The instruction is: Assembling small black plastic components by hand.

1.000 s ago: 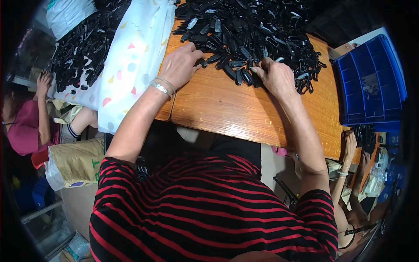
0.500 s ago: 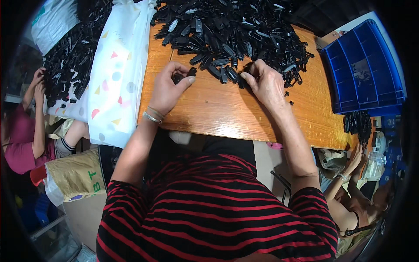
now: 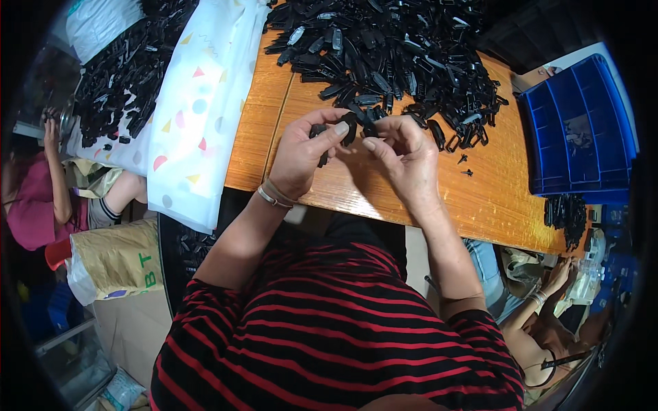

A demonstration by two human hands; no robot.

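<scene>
Over the near part of the wooden table (image 3: 473, 212), my two hands are close together. My left hand (image 3: 298, 157) is closed around small black plastic pieces, with one piece (image 3: 349, 128) pinched between thumb and forefinger and another showing under the palm. My right hand (image 3: 413, 161) pinches a black plastic piece (image 3: 369, 128) just beside it; whether the two pieces touch I cannot tell. Just beyond my hands spreads a large heap of black plastic parts (image 3: 384, 58), mostly long, rounded shells and frames. A few tiny black bits (image 3: 466, 172) lie to the right of my right hand.
A white sheet with coloured shapes (image 3: 181, 130) hangs over the table's left side; another black heap (image 3: 113, 96) lies beyond it, by a person in a pink top (image 3: 41, 212). At right stand a blue crate (image 3: 582, 137) and a smaller black pile (image 3: 565, 216), near another person's arm (image 3: 548, 284).
My left hand has moved right and my right hand has drawn back from the heap's edge with a black piece, so they are now nearly together. The view has shifted slightly.
</scene>
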